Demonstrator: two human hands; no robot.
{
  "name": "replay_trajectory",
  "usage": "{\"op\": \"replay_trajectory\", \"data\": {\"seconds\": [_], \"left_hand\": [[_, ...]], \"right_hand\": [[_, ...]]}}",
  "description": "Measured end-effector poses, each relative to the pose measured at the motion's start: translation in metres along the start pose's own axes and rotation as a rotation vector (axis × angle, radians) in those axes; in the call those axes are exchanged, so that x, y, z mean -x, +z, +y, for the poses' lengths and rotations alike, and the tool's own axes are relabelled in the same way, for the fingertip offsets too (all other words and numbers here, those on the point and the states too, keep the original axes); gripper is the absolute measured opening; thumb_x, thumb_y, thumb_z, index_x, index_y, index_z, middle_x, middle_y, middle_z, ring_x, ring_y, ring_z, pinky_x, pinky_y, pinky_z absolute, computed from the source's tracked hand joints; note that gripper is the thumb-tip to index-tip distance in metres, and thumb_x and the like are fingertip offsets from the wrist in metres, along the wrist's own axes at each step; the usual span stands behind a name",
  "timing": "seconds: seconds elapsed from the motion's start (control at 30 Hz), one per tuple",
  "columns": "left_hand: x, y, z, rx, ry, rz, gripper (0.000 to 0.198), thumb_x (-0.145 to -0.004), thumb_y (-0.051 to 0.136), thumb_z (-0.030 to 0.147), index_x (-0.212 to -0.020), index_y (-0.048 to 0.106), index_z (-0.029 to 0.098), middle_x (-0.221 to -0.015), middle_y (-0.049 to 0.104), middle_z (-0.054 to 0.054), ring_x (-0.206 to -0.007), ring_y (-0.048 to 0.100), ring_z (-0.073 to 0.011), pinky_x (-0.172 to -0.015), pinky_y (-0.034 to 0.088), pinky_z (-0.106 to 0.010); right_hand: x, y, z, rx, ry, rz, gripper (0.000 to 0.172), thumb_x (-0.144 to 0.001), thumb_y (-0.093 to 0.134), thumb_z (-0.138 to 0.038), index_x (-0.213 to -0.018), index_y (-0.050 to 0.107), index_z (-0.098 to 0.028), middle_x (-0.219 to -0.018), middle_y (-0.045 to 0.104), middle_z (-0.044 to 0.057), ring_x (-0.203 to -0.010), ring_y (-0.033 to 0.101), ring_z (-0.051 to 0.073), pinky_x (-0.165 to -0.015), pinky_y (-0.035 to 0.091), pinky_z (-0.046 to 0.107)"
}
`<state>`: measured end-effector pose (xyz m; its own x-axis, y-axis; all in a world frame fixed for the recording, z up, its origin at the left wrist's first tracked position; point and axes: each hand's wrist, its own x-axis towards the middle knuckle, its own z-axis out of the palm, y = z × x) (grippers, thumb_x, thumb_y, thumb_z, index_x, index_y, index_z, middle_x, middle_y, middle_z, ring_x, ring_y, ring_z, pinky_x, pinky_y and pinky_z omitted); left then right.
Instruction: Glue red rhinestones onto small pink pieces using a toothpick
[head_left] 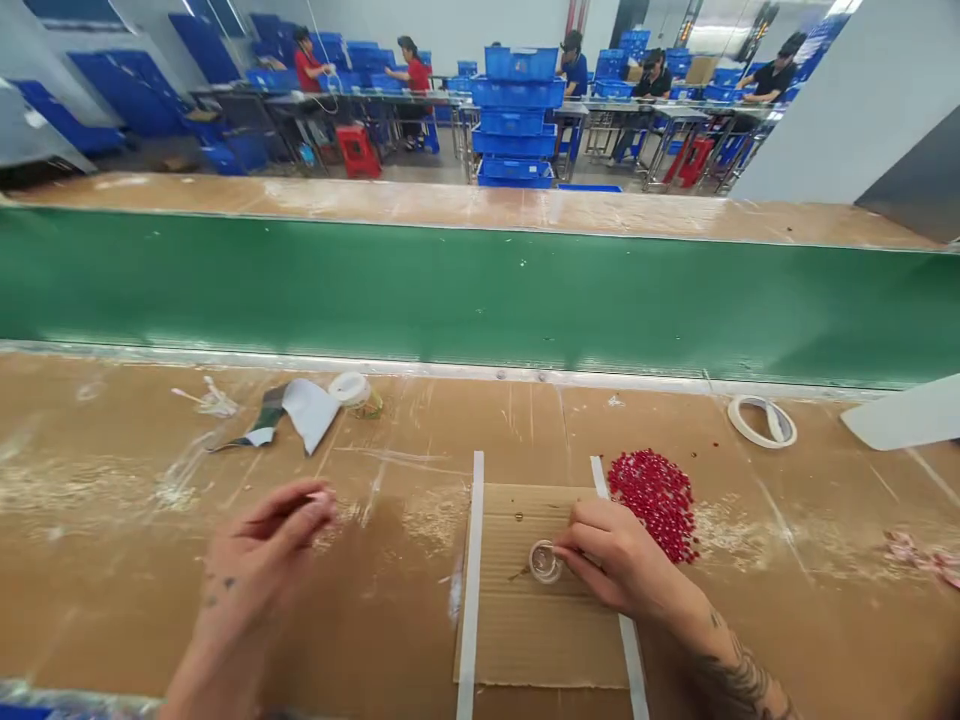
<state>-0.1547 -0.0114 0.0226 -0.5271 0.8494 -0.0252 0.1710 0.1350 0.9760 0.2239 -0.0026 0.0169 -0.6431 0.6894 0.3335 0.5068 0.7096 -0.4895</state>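
Left hand point(262, 555) lifted, fingertips point(319, 498) pinched together, right hand point(619, 555) curled low (tattooed forearm point(739, 680)), wrist point(679, 600) angled inward

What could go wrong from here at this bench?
The loose red beads lie in an open heap beside the right hand, so a slip could scatter them across the bench. The small clear round piece under its fingertips sits on corrugated cardboard and might slide or tip. White powdery residue on the bench near the left hand could perhaps get onto its fingers.
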Motion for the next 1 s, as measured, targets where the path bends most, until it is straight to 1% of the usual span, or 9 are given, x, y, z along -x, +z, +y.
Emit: {"op": "replay_trajectory", "data": {"seconds": [0.03,0.13,0.2,0.27,0.33,0.47,0.63,0.8,1.0], "left_hand": [[0.013,0.024,0.005,0.114,-0.039,-0.126,0.042,-0.052,0.091,0.052,-0.073,0.076,0.018,-0.072,0.074,-0.004,-0.06,0.067,-0.0171,-0.056,0.058,-0.026],[0.038,0.09,0.024,0.321,0.025,-0.572,0.028,-0.068,0.089,0.043,-0.07,0.079,0.016,-0.079,0.073,-0.008,-0.067,0.068,-0.017,-0.058,0.058,-0.024],[0.043,0.121,0.029,0.41,0.051,-0.721,0.024,-0.076,0.086,0.039,-0.074,0.08,0.016,-0.083,0.074,-0.009,-0.07,0.068,-0.0155,-0.061,0.058,-0.024],[0.046,0.137,0.026,0.497,0.048,-0.78,0.021,-0.077,0.086,0.036,-0.075,0.079,0.016,-0.084,0.073,-0.008,-0.071,0.067,-0.0136,-0.063,0.057,-0.022],[0.048,0.141,0.017,0.534,0.022,-0.809,0.019,-0.077,0.087,0.034,-0.075,0.079,0.017,-0.084,0.073,-0.007,-0.071,0.068,-0.013,-0.064,0.058,-0.021],[0.053,0.133,0.006,0.49,0.028,-0.829,0.016,-0.083,0.082,0.032,-0.079,0.079,0.017,-0.084,0.074,-0.008,-0.07,0.072,-0.0161,-0.063,0.062,-0.026],[0.057,0.13,0.006,0.419,0.208,-0.86,0.01,-0.092,0.071,0.022,-0.088,0.079,0.018,-0.085,0.078,-0.008,-0.074,0.074,-0.0166,-0.068,0.061,-0.027],[0.061,0.133,0.005,0.305,0.371,-0.842,0.009,-0.091,0.068,0.018,-0.089,0.076,0.017,-0.08,0.078,-0.006,-0.074,0.073,-0.0159,-0.07,0.06,-0.026],[0.062,0.132,0.012,0.195,0.503,-0.867,0.01,-0.092,0.065,0.013,-0.088,0.074,0.016,-0.079,0.077,-0.006,-0.069,0.072,-0.0147,-0.066,0.059,-0.023]], "right_hand": [[0.0,0.001,-0.001,0.029,0.003,0.01,0.033,-0.104,0.045,-0.022,-0.075,0.058,-0.018,-0.068,0.052,0.0,-0.064,0.047,0.014,-0.058,0.033,0.027],[-0.001,0.006,-0.009,0.098,-0.065,0.001,0.032,-0.104,0.043,-0.02,-0.075,0.056,-0.018,-0.069,0.051,0.0,-0.065,0.044,0.015,-0.06,0.033,0.028],[-0.001,0.01,-0.013,0.125,-0.114,0.003,0.029,-0.102,0.043,-0.015,-0.076,0.055,-0.019,-0.069,0.051,0.0,-0.066,0.043,0.015,-0.061,0.033,0.029],[-0.001,0.013,-0.015,0.147,-0.098,0.023,0.026,-0.1,0.045,-0.013,-0.076,0.054,-0.019,-0.069,0.049,0.0,-0.066,0.041,0.015,-0.061,0.031,0.029],[-0.002,0.014,-0.015,0.149,-0.073,0.021,0.025,-0.099,0.046,-0.012,-0.076,0.052,-0.02,-0.069,0.048,-0.001,-0.065,0.04,0.015,-0.062,0.03,0.03],[-0.005,0.01,-0.016,0.147,-0.097,0.007,0.027,-0.099,0.046,-0.011,-0.074,0.051,-0.019,-0.068,0.048,-0.001,-0.067,0.04,0.016,-0.065,0.031,0.031],[-0.009,0.008,-0.019,0.144,-0.086,-0.031,0.026,-0.098,0.047,-0.009,-0.074,0.051,-0.018,-0.068,0.049,-0.001,-0.068,0.039,0.015,-0.067,0.029,0.031],[-0.006,0.006,-0.017,0.103,-0.071,-0.038,0.022,-0.096,0.048,-0.009,-0.077,0.053,-0.018,-0.068,0.049,-0.001,-0.066,0.039,0.015,-0.065,0.029,0.032],[-0.003,-0.023,-0.029,-0.012,0.05,0.136,0.014,-0.091,0.053,-0.005,-0.09,0.057,-0.019,-0.072,0.054,0.001,-0.068,0.046,0.016,-0.063,0.038,0.035]]}}
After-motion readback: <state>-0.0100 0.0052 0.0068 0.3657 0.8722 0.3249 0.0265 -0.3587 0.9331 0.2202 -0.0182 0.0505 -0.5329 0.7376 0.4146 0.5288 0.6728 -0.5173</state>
